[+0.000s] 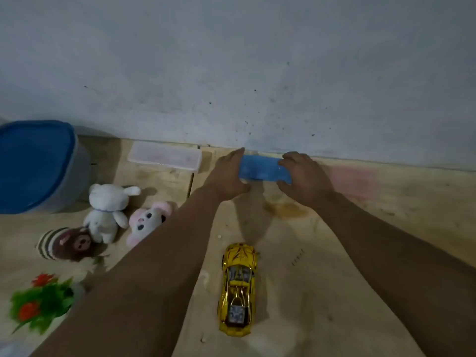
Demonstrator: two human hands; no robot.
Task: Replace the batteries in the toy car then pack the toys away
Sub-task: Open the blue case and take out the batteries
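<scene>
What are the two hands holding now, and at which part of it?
Both hands grip the blue box by the wall, one at each short end: the left hand on its left end, the right hand on its right end.

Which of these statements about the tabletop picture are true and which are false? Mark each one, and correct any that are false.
1. Both hands hold the blue box near the wall, the left hand at one end and the right hand at the other. True.
2. The gold toy car is lifted off the table. False: it rests on the wooden table, between the forearms.
3. The big container at the left has a blue lid. True.
4. The white plush lies inside the clear plastic box. False: it lies on the table, beside the pink-eared plush.
5. Red artificial flowers are at the lower left. True.
</scene>
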